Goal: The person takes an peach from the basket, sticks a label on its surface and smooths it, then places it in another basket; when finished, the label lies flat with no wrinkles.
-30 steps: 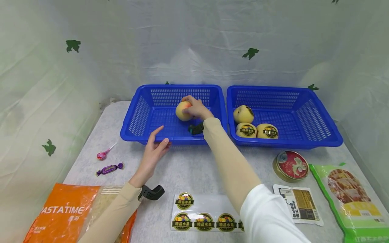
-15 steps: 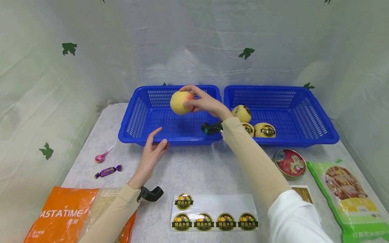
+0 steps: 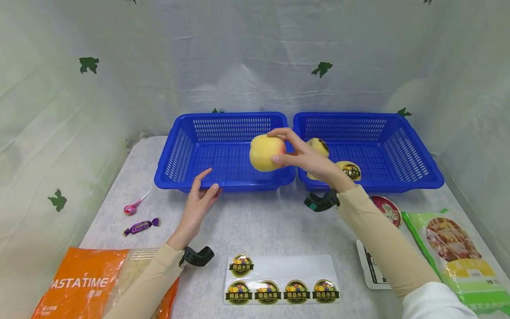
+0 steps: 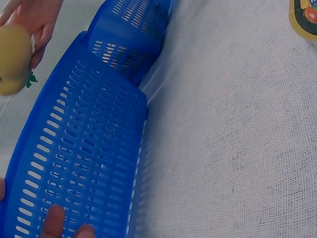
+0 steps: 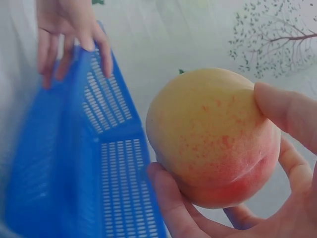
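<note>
My right hand (image 3: 296, 153) holds a yellow peach (image 3: 266, 153) with a red blush between thumb and fingers, raised over the front right part of the left blue basket (image 3: 227, 184). In the right wrist view the peach (image 5: 213, 144) fills the middle, its red, creased side towards the palm. My left hand (image 3: 201, 201) rests at that basket's front rim with loosely spread fingers, one reaching over the rim. Fingertips (image 4: 53, 223) show against the slotted wall in the left wrist view. The right blue basket (image 3: 398, 184) holds several peaches (image 3: 348, 170), partly hidden behind my right hand.
A sheet of round fruit stickers (image 3: 283, 266) lies at the front. To the left are a lollipop (image 3: 130, 209), a purple wrapped candy (image 3: 141, 227) and an orange pasta bag (image 3: 83, 283). A red tin (image 3: 388, 210), a white packet (image 3: 372, 270) and a green-edged food bag (image 3: 458, 248) lie right.
My right hand has lifted the peach out of the left basket and brought it right and nearer to me. My left hand has stayed at the basket rim.
</note>
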Demonstrator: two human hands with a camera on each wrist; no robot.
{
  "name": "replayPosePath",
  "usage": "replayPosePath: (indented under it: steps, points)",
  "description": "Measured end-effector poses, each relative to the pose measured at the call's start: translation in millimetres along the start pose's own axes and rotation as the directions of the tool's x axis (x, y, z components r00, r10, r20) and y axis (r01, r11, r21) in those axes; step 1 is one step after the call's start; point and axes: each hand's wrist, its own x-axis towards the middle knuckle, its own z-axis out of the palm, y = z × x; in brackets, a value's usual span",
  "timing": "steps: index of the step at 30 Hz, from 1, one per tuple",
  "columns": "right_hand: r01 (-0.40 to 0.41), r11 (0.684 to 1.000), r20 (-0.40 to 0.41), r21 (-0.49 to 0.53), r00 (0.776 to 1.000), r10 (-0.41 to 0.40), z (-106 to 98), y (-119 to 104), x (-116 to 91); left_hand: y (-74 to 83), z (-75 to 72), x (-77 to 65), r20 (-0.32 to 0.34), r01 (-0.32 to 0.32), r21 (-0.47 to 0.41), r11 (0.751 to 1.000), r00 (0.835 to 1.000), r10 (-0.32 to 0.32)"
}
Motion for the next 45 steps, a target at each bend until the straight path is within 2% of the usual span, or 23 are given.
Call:
replayPosePath:
  steps: [8, 12, 16, 20, 25, 28, 32, 35, 38, 40, 42, 43, 45]
  points:
    - [-0.031, 0.999, 0.046, 0.044, 0.998, 0.029, 0, 41, -47, 1.5, 0.7, -1.9, -0.004, 0.000, 0.005, 1.000, 1.000, 0.000]
    - [-0.026, 0.996, 0.133, 0.087, 0.991, 0.015, 10, 64, -64, 1.1, 0.7, -2.0, -0.003, -0.003, 0.007, 1.000, 1.000, 0.003]
    - [-0.061, 0.994, 0.192, 0.086, 0.980, 0.044, 23, 81, -75, 0.6, 0.3, -2.5, -0.011, 0.001, 0.008, 1.000, 1.000, -0.001]
    - [-0.104, 0.994, 0.139, 0.040, 0.985, 0.097, 35, 89, -80, 0.1, 0.1, -2.0, -0.016, 0.002, 0.014, 1.000, 1.000, -0.001]
    - [-0.056, 0.995, 0.053, -0.080, 0.997, 0.060, 41, 99, -80, 0.1, 0.5, -0.9, -0.012, -0.002, 0.012, 1.000, 1.000, 0.003]
    - [-0.052, 0.986, 0.036, -0.156, 0.998, 0.058, 40, 111, -81, 0.3, 1.0, -0.6, -0.003, -0.004, 0.006, 1.000, 1.000, 0.004]
    - [-0.072, 0.981, 0.040, -0.178, 0.996, 0.080, 34, 123, -81, 1.6, 1.3, -0.5, 0.003, 0.000, 0.004, 1.000, 1.000, 0.000]
    - [-0.053, 0.985, 0.033, -0.164, 0.998, 0.059, 33, 121, -81, 4.1, -0.1, -1.2, 0.022, 0.008, 0.004, 1.000, 1.000, -0.008]
    - [-0.015, 0.984, 0.007, -0.175, 1.000, 0.017, 35, 105, -82, 7.6, -3.4, -4.5, 0.089, -0.003, 0.036, 0.999, 0.996, 0.000]
    - [0.011, 0.983, -0.008, -0.184, 1.000, -0.013, 37, 92, -82, 10.2, -6.8, -10.0, 0.179, -0.036, 0.089, 0.995, 0.984, 0.020]
    - [0.043, 0.980, -0.016, -0.193, 0.999, -0.047, 40, 80, -83, 12.9, -9.4, -19.2, 0.300, -0.100, 0.157, 0.983, 0.953, 0.049]
    - [0.055, 0.980, -0.020, -0.193, 0.998, -0.060, 42, 77, -83, 14.3, -10.4, -25.2, 0.370, -0.139, 0.193, 0.971, 0.927, 0.059]
    - [0.086, 0.975, -0.023, -0.203, 0.995, -0.092, 48, 72, -82, 17.2, -11.1, -39.6, 0.515, -0.236, 0.288, 0.928, 0.855, 0.057]
